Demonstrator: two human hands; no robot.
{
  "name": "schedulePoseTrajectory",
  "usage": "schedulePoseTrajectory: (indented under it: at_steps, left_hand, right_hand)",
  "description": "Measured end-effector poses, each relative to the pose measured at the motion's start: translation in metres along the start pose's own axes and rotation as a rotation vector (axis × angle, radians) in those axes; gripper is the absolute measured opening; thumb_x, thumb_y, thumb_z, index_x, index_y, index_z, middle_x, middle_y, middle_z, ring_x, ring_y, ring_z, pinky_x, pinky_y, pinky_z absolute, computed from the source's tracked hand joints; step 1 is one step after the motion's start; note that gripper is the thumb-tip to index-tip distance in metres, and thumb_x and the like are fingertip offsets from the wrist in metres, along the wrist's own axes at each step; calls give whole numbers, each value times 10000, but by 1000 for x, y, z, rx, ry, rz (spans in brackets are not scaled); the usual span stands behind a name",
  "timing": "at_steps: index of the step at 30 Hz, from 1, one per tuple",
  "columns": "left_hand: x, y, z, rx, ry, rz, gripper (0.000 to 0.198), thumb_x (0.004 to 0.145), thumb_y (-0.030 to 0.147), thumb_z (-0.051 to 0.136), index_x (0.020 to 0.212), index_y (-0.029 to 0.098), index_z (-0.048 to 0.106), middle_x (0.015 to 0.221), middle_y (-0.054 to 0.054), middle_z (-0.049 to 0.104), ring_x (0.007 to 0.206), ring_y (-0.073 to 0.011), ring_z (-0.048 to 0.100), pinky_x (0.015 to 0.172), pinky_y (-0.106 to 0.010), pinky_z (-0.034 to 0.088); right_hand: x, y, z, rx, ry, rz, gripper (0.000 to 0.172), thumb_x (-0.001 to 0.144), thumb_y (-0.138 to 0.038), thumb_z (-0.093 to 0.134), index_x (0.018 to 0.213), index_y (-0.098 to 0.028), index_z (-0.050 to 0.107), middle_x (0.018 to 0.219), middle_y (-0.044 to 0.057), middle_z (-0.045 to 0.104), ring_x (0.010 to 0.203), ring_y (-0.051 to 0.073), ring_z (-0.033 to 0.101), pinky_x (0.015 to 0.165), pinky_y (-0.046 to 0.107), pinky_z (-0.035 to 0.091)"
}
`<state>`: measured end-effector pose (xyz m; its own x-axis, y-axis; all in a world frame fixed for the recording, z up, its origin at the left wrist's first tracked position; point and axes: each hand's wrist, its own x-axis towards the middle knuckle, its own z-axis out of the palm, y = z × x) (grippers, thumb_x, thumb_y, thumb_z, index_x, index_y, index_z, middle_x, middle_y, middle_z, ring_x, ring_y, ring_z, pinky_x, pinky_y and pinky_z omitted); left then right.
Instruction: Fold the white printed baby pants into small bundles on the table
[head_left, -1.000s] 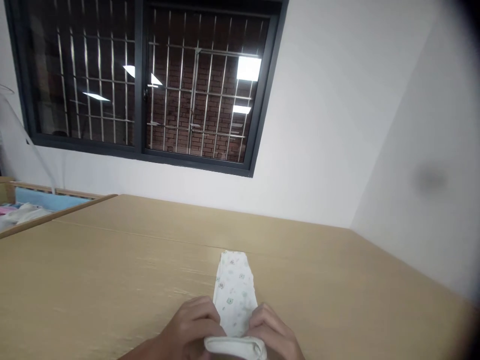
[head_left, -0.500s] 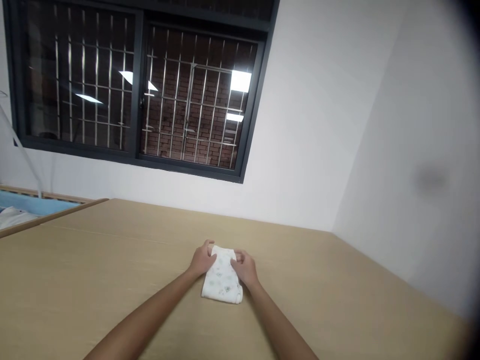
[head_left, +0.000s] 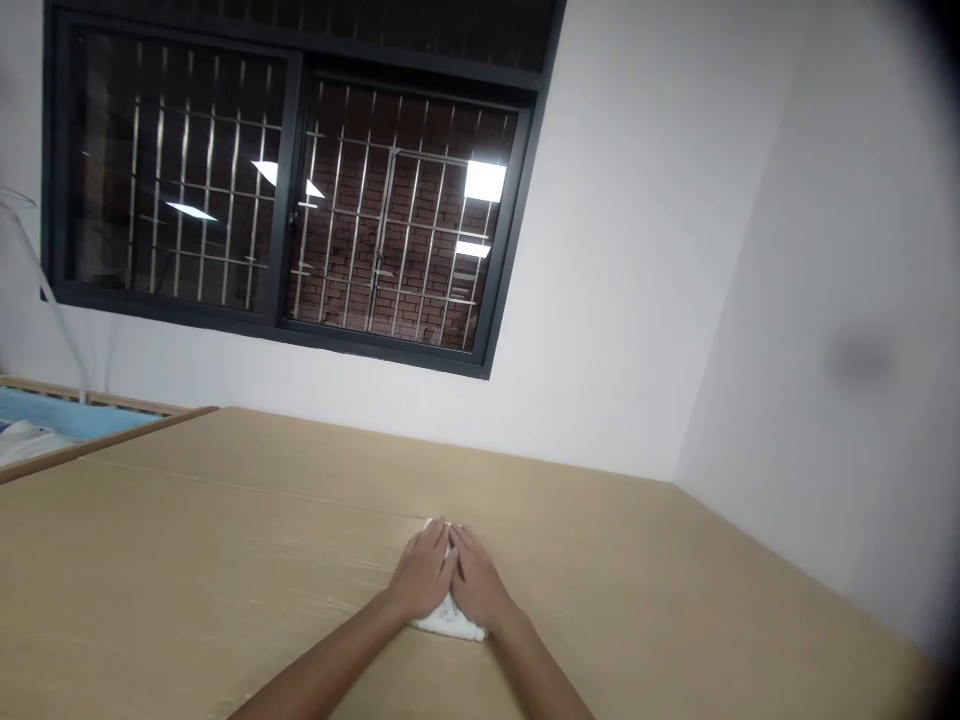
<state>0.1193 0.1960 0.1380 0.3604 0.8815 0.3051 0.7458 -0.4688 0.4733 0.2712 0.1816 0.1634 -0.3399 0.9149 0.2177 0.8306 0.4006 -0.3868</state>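
Mostly hidden: folded white cloth (head_left: 448, 627) lying flat under left hand (head_left: 424, 573), right hand (head_left: 478, 582).

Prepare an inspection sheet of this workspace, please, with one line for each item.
surface: tan wood-grain table top with a thin seam across it
job's things: folded white printed cloth, mostly covered by the hands
clutter: white cloth on a blue sheet in a wooden frame, beyond the table at far left
grips: left hand and right hand lie flat on the folded cloth, fingertips close together
cables: nothing seen
surroundings: barred dark-framed window in a white wall, brick behind
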Motion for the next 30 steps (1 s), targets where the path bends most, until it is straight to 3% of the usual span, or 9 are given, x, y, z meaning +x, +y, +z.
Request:
schedulePoseTrajectory:
  at_steps: [2,4,11,15,22,27,30]
  left_hand:
    - [-2,-1,2,32,-56,-16,719,1032,495,142,1592,57,252,1678,-110,194,1570,-261,145,1307,-495,162]
    - [-3,-2,2,55,-103,-31,753,1025,534,126,1599,55,216,1686,-99,137,1579,-256,104,1312,-506,140]
    - [-4,-7,-2,89,-191,-37,792,1005,587,95,1614,83,138,1688,-47,34,1586,-230,36,1311,-550,102]
    - [-4,-9,-4,90,-201,-34,775,1002,555,124,1617,85,123,1685,-43,14,1585,-221,32,1308,-556,105]
    - [-8,-12,-2,80,-153,-79,810,984,571,195,1612,64,128,1683,-62,38,1584,-242,60,1305,-579,83]
    - [-9,-19,-3,65,-51,-132,824,999,562,219,1592,-7,166,1671,-162,145,1571,-307,128,1299,-580,88]
    - [-13,-21,-14,57,34,-125,763,1016,482,249,1581,-29,197,1665,-209,165,1567,-327,130,1295,-569,94]
  right_hand:
    - [0,1,2,-54,-121,32,661,1019,-313,301,1611,-35,208,1683,90,148,1569,238,75,1315,409,99]
    - [-1,2,1,-77,-175,39,669,1037,-354,267,1623,-54,152,1692,71,82,1574,223,22,1316,407,83]
    - [-5,10,-3,-39,-223,55,700,1061,-494,166,1633,-93,115,1690,40,29,1574,197,-13,1313,443,62]
    - [-6,16,-4,-36,-233,33,695,1054,-487,201,1637,-120,111,1689,37,22,1575,197,-9,1306,474,60]
    - [-15,17,-10,-63,-245,66,735,1049,-552,186,1639,-123,91,1682,16,-32,1573,175,-29,1305,466,34]
    - [-25,20,-19,-53,-250,142,781,1043,-603,228,1641,-137,42,1678,-14,-63,1571,180,-57,1310,453,24]
    - [-29,16,-28,-18,-197,172,768,1052,-589,240,1641,-134,53,1683,9,-57,1571,203,-64,1310,457,28]
